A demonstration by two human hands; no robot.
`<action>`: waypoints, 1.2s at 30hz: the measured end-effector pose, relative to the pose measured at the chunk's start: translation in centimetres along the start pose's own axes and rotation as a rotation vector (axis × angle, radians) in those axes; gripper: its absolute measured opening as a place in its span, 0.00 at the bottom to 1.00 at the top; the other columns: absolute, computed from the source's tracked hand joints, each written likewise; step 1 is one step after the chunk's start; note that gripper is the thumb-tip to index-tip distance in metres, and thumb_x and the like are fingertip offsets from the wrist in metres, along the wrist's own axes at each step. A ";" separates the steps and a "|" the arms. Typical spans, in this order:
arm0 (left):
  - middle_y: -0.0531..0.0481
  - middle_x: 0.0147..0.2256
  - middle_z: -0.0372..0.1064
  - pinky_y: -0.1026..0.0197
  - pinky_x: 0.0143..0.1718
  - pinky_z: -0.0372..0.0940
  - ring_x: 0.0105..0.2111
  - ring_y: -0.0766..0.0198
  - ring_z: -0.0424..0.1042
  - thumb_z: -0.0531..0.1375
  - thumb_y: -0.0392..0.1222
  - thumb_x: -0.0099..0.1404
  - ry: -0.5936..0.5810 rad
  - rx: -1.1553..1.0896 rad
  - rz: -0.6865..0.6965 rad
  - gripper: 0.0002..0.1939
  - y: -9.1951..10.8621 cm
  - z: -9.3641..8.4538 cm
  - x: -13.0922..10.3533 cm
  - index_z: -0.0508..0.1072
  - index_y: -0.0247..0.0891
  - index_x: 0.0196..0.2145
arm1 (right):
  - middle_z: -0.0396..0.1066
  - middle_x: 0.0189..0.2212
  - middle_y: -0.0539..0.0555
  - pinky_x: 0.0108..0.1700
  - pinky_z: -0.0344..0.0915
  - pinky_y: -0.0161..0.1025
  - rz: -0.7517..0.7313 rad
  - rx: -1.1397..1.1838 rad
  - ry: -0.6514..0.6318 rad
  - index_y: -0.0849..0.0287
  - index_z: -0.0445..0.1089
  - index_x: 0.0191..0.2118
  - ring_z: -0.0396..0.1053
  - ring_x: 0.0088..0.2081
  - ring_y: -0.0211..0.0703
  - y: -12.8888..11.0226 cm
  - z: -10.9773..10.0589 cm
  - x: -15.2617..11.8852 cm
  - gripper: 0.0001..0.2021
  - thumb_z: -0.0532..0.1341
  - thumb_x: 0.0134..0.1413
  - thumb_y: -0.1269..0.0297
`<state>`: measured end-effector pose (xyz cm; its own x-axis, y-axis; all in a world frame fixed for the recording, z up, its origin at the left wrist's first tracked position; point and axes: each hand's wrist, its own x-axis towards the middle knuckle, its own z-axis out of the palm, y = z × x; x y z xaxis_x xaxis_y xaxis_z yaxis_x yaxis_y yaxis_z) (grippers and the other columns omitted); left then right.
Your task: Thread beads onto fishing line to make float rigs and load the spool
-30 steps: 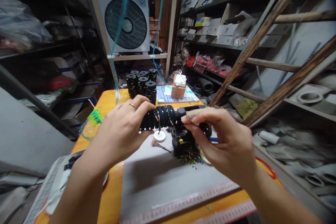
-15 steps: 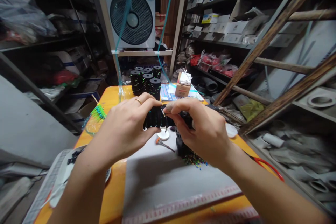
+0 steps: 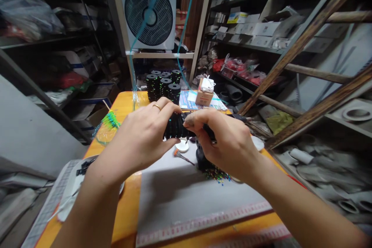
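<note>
My left hand (image 3: 145, 131), with a ring on one finger, wraps the left end of a black ribbed spool (image 3: 173, 126), thumb below and fingers above. My right hand (image 3: 217, 135) is closed in a pinch against the spool's right part; its fingertips hide what they hold. Behind the right hand a black stand (image 3: 201, 159) rises from the grey mat (image 3: 171, 193). Small coloured-headed pins (image 3: 218, 176) lie in a heap at its foot. Below the spool are a small white dish (image 3: 182, 146) and a brush with orange bristles (image 3: 183, 156).
Several black spools (image 3: 165, 83) stand at the table's back, beside a small cardboard box (image 3: 204, 97) on printed paper. Green-tipped strands (image 3: 110, 121) lie at the left edge near a white tray (image 3: 65, 209). A fan (image 3: 149, 13) stands behind; a wooden ladder (image 3: 279, 64) leans right.
The view has shifted slightly, so the background sits a little right and higher. My right fingertips are still at the spool, turned a little; the bright bit between them no longer shows.
</note>
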<state>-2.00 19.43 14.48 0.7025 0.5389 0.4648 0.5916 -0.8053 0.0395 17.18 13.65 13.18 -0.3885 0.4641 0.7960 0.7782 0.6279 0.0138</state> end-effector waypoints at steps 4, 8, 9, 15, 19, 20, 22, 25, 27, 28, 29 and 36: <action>0.48 0.49 0.70 0.50 0.40 0.69 0.45 0.51 0.73 0.63 0.43 0.60 -0.006 -0.010 0.008 0.21 -0.1 -0.2 0.0 0.66 0.43 0.50 | 0.76 0.33 0.55 0.39 0.71 0.38 -0.017 0.016 -0.012 0.60 0.62 0.36 0.76 0.35 0.43 0.0 0.1 0.0 0.10 0.57 0.57 0.82; 0.48 0.49 0.70 0.50 0.39 0.70 0.44 0.51 0.74 0.64 0.43 0.59 0.006 -0.007 0.010 0.22 0.0 -0.3 -0.1 0.65 0.43 0.51 | 0.76 0.33 0.55 0.41 0.71 0.39 -0.017 0.029 -0.018 0.60 0.62 0.36 0.76 0.36 0.44 0.0 0.1 -0.1 0.07 0.55 0.61 0.79; 0.48 0.48 0.70 0.50 0.39 0.70 0.44 0.51 0.74 0.64 0.43 0.59 0.008 -0.004 0.008 0.22 0.0 -0.3 -0.1 0.65 0.43 0.50 | 0.75 0.33 0.55 0.41 0.72 0.39 -0.023 0.030 -0.020 0.60 0.62 0.36 0.76 0.36 0.44 -0.1 0.1 -0.2 0.06 0.55 0.62 0.78; 0.48 0.47 0.71 0.51 0.39 0.69 0.44 0.51 0.74 0.64 0.42 0.59 0.002 0.010 -0.002 0.22 -0.1 -0.2 0.0 0.66 0.42 0.50 | 0.76 0.33 0.57 0.42 0.74 0.41 -0.063 -0.011 0.001 0.60 0.62 0.36 0.76 0.37 0.44 -0.2 0.3 -0.7 0.07 0.55 0.61 0.79; 0.47 0.48 0.70 0.52 0.39 0.69 0.45 0.51 0.74 0.63 0.42 0.60 0.014 0.016 0.010 0.20 -0.1 -0.1 0.0 0.66 0.41 0.50 | 0.76 0.34 0.59 0.44 0.75 0.42 -0.132 -0.023 0.008 0.61 0.62 0.38 0.77 0.40 0.46 -0.1 0.7 -0.7 0.10 0.55 0.57 0.84; 0.47 0.47 0.70 0.52 0.39 0.69 0.44 0.51 0.74 0.62 0.42 0.60 0.019 0.019 0.014 0.20 -0.1 -0.1 0.0 0.66 0.41 0.50 | 0.76 0.34 0.59 0.45 0.75 0.42 -0.159 -0.037 0.011 0.61 0.62 0.38 0.77 0.40 0.46 -0.1 0.8 -0.7 0.11 0.55 0.57 0.85; 0.47 0.47 0.71 0.53 0.39 0.69 0.44 0.52 0.74 0.61 0.41 0.62 0.025 0.024 0.016 0.18 0.0 -0.1 0.0 0.66 0.41 0.50 | 0.77 0.33 0.59 0.47 0.76 0.43 -0.223 -0.079 0.022 0.61 0.63 0.38 0.78 0.40 0.46 -0.1 0.8 -0.5 0.09 0.55 0.58 0.83; 0.48 0.46 0.71 0.53 0.36 0.69 0.42 0.52 0.74 0.60 0.41 0.62 0.024 0.036 0.009 0.18 0.1 -0.1 -0.1 0.66 0.41 0.49 | 0.78 0.31 0.60 0.47 0.78 0.44 -0.322 -0.142 0.043 0.63 0.66 0.38 0.79 0.39 0.48 -0.2 0.7 -0.3 0.08 0.54 0.60 0.82; 0.48 0.46 0.71 0.53 0.36 0.69 0.42 0.52 0.74 0.61 0.41 0.61 0.023 0.037 0.012 0.18 0.1 -0.2 -0.1 0.66 0.41 0.49 | 0.79 0.33 0.62 0.49 0.78 0.45 -0.378 -0.169 0.041 0.66 0.67 0.40 0.79 0.41 0.50 -0.1 0.5 -0.6 0.07 0.54 0.62 0.80; 0.48 0.46 0.71 0.53 0.37 0.69 0.42 0.52 0.74 0.61 0.40 0.61 0.023 0.035 0.015 0.18 0.0 -0.2 -0.1 0.66 0.41 0.49 | 0.80 0.35 0.64 0.51 0.77 0.46 -0.403 -0.180 0.030 0.68 0.68 0.41 0.79 0.43 0.52 -0.1 0.4 -0.9 0.07 0.55 0.62 0.80; 0.47 0.46 0.70 0.52 0.37 0.69 0.43 0.52 0.74 0.61 0.40 0.61 0.023 0.031 0.017 0.18 0.0 -0.2 -0.1 0.66 0.41 0.49 | 0.80 0.38 0.66 0.53 0.76 0.47 -0.419 -0.187 0.012 0.70 0.69 0.42 0.78 0.46 0.54 -0.1 0.4 -1.3 0.07 0.55 0.62 0.79; 0.47 0.47 0.70 0.50 0.40 0.70 0.44 0.51 0.73 0.61 0.42 0.61 0.010 0.002 0.014 0.18 0.0 -0.2 0.0 0.66 0.41 0.48 | 0.65 0.61 0.62 0.64 0.62 0.54 -0.235 -0.259 -0.219 0.65 0.63 0.60 0.54 0.67 0.57 0.1 -0.5 -5.2 0.22 0.57 0.61 0.78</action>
<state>-2.06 19.45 14.63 0.7068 0.5253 0.4738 0.5825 -0.8122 0.0317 19.55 11.00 9.40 -0.6447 0.4660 0.6060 0.7432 0.5678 0.3539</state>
